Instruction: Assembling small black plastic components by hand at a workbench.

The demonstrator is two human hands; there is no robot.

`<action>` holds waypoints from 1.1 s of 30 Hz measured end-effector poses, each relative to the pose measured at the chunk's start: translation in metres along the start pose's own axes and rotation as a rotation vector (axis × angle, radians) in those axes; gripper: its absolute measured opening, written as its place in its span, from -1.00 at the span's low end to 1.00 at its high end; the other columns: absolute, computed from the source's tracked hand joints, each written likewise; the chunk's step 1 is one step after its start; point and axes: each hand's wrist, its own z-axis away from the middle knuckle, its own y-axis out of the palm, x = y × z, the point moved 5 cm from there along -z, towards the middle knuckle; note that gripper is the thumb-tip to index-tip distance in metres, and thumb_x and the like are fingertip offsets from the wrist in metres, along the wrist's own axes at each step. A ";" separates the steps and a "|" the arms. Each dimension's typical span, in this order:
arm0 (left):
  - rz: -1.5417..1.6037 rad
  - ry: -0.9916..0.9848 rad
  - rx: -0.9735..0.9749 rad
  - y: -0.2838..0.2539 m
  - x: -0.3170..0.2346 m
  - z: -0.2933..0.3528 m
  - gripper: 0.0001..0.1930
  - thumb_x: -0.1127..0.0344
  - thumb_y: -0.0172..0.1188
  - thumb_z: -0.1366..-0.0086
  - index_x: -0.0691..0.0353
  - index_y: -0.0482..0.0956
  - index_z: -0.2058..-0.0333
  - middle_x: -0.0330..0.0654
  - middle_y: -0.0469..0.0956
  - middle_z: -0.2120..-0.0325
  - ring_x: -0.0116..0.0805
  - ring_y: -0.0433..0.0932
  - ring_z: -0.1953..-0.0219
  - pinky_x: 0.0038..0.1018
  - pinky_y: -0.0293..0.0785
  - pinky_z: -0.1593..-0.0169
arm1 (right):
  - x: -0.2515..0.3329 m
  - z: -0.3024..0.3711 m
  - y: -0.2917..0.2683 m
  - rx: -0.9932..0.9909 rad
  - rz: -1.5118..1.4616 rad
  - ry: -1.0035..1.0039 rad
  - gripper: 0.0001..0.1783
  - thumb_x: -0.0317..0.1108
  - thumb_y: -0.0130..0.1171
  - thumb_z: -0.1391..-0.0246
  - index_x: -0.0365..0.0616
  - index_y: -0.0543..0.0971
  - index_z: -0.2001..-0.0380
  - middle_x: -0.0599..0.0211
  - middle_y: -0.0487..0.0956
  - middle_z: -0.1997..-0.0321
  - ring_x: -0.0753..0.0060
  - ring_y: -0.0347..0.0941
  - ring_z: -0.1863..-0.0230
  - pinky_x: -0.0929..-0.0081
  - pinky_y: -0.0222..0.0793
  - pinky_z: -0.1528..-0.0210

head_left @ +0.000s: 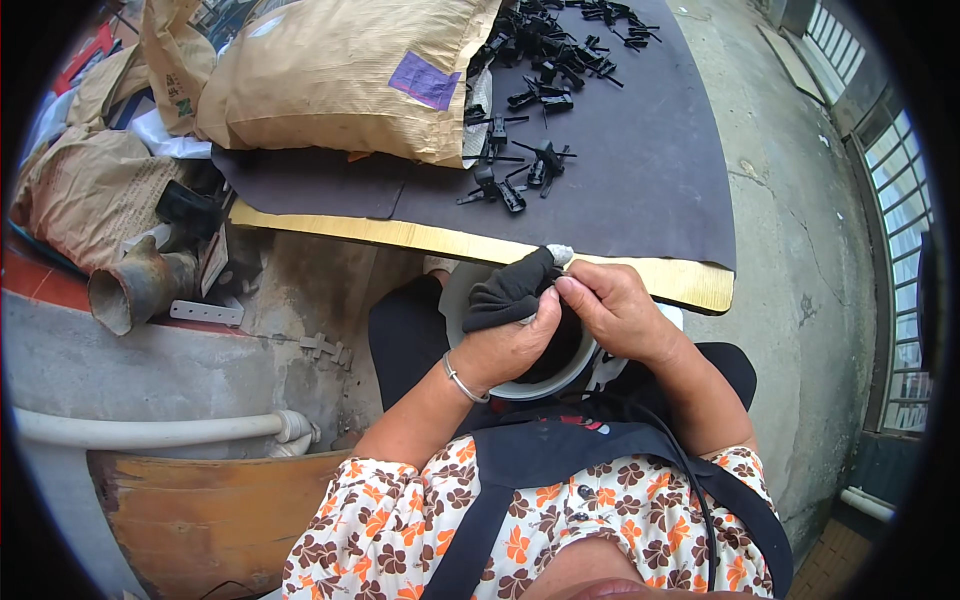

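Biggest on show is the dark-topped table [640, 150], its yellow front edge just beyond the hands, and up on it slumps a bulky paper sack [330, 90], mouth toward the right! Beside that mouth spreads the pile of black plastic parts [530, 40], with a few stragglers nearer the edge. Down between the knees sits a white bucket [545, 388], dark inside, right below the action. And here are the hands: the left [515, 340], its fingers wrapped in dark cloth [500, 297], and the bare right [620, 310] meet thumb to thumb over that bucket, both pinching a small dark piece [558, 279], mostly hidden by the fingertips, its shape impossible to tell!
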 end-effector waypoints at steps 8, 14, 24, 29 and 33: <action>-0.449 0.198 0.007 0.003 -0.013 0.002 -0.65 0.50 0.12 -0.08 0.39 0.46 0.10 -0.01 0.55 0.29 -0.21 0.53 0.24 -0.43 0.41 0.11 | -0.016 -0.001 0.010 -0.011 -0.117 0.072 -0.77 -0.35 0.00 -0.18 -0.32 0.45 0.46 0.34 0.42 0.62 0.62 0.23 0.54 0.56 0.26 0.46; 0.350 -0.275 0.034 -0.005 0.003 0.002 -0.61 0.44 0.13 -0.23 0.36 0.36 -0.03 -0.27 0.52 0.31 -0.60 0.44 0.34 -0.62 0.43 0.24 | -0.004 -0.001 -0.011 -0.004 -0.109 0.078 -0.82 -0.37 0.07 -0.11 -0.29 0.49 0.44 0.35 0.43 0.61 0.60 0.28 0.55 0.56 0.28 0.46; 0.099 -0.214 0.033 -0.011 0.014 0.004 -0.60 0.38 0.01 -0.27 0.36 0.29 -0.07 -0.25 0.51 0.38 -0.60 0.38 0.51 -0.62 0.37 0.41 | 0.004 0.000 -0.012 -0.014 0.053 -0.163 -0.87 -0.46 0.21 0.06 -0.26 0.57 0.39 0.17 0.57 0.52 0.30 0.49 0.50 0.47 0.39 0.38; 0.365 -0.446 0.268 -0.002 0.007 0.004 -0.70 0.40 -0.02 -0.22 0.37 0.38 0.07 -0.17 0.50 0.33 -0.42 0.45 0.30 -0.49 0.38 0.13 | -0.015 0.001 0.000 0.046 -0.492 0.131 -0.89 -0.46 0.22 0.00 -0.19 0.46 0.47 0.65 0.35 0.59 0.83 0.15 0.53 0.75 0.13 0.51; 0.301 -0.185 0.195 0.000 0.002 0.000 -0.75 0.49 -0.06 -0.21 0.33 0.40 0.11 -0.34 0.45 0.48 -0.68 0.32 0.52 -0.71 0.28 0.44 | -0.023 -0.002 0.007 0.071 -0.377 0.173 -0.82 -0.38 0.19 -0.07 -0.18 0.41 0.50 0.63 0.31 0.60 0.79 0.13 0.55 0.71 0.11 0.53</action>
